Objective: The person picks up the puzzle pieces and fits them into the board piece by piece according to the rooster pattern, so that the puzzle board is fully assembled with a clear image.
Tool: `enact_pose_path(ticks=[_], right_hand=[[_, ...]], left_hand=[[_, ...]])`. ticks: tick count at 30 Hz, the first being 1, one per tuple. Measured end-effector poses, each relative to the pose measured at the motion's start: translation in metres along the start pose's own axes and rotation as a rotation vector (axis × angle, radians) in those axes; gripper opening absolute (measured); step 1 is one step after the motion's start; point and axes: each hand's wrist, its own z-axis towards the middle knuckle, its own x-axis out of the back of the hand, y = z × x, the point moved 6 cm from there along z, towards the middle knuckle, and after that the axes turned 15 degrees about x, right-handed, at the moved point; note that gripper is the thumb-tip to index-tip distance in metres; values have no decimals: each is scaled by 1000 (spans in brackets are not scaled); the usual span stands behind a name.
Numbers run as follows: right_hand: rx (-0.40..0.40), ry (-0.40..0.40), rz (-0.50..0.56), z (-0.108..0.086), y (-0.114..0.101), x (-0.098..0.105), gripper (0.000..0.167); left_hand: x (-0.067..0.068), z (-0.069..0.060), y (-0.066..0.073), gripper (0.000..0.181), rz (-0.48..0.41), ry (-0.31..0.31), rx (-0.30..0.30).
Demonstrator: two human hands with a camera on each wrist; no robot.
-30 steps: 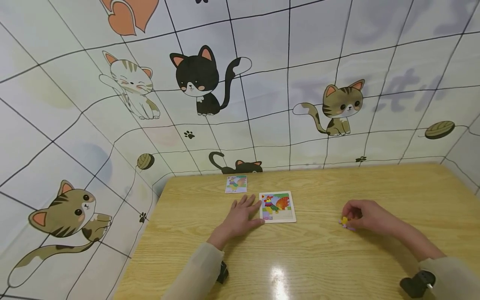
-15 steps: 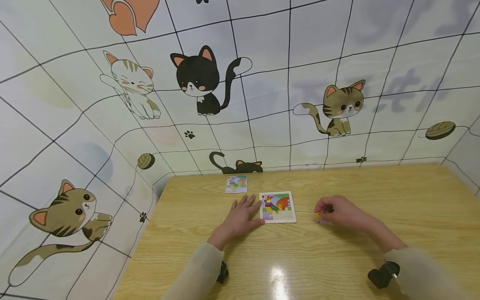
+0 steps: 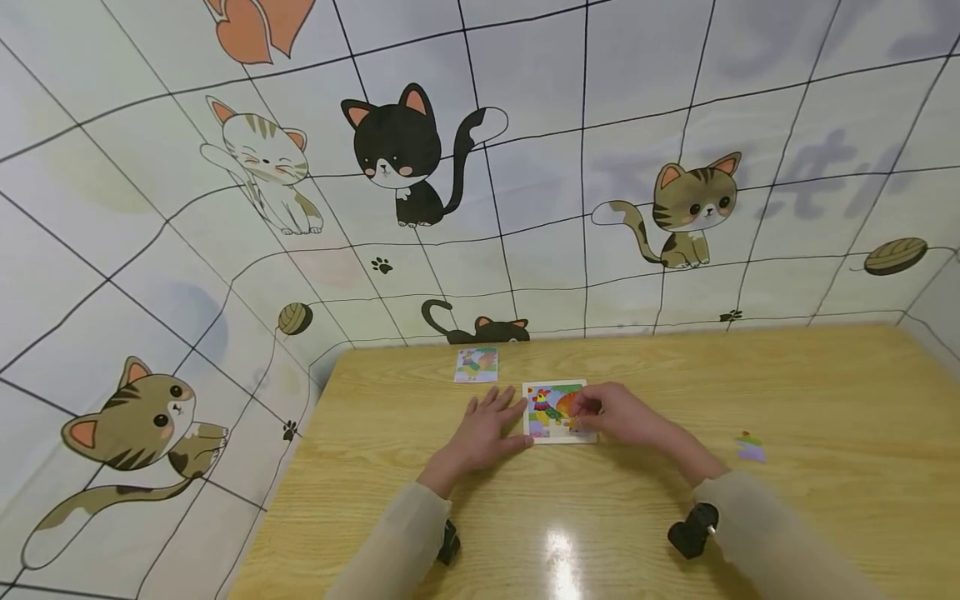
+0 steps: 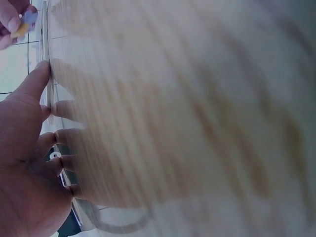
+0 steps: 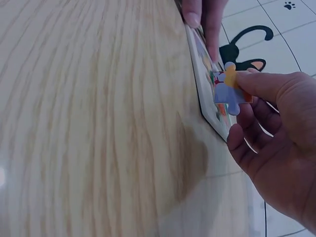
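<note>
A rooster jigsaw puzzle [image 3: 546, 412] in a white-edged tray [image 3: 555, 442] lies on the table. My left hand [image 3: 480, 437] rests on the table at the tray's left side, fingers spread and straight, fingertips and thumb touching its edge. Over the right part of the puzzle, my right hand [image 3: 618, 414] pinches a puzzle piece [image 5: 228, 90] between thumb and fingers. That piece is lilac with yellow and red marks and is held up off the tray in the right wrist view. The hand covers the tray's right side in the head view.
Loose puzzle material, green and lilac [image 3: 750, 447], lies on the table to the right. Behind the left hand is a small picture card [image 3: 476, 365] of the rooster. A cat-patterned wall covering [image 3: 540, 200] stands along the table's back edge.
My right hand has moved left from the right side of the table to the puzzle, carrying the puzzle piece. The green and lilac material at right is now uncovered. The left hand stays put.
</note>
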Motion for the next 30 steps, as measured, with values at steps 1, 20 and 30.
enact_pose_path(ticks=[1, 20, 30], right_hand=[[2, 0, 3, 3, -1, -3, 4], [-27, -17, -85, 26, 2, -28, 6], [-24, 21, -141, 24, 7, -30, 10]], left_hand=[[0, 0, 0, 68, -3, -1, 0], [1, 1, 0, 68, 13, 8, 6], [1, 0, 1, 68, 14, 8, 5]])
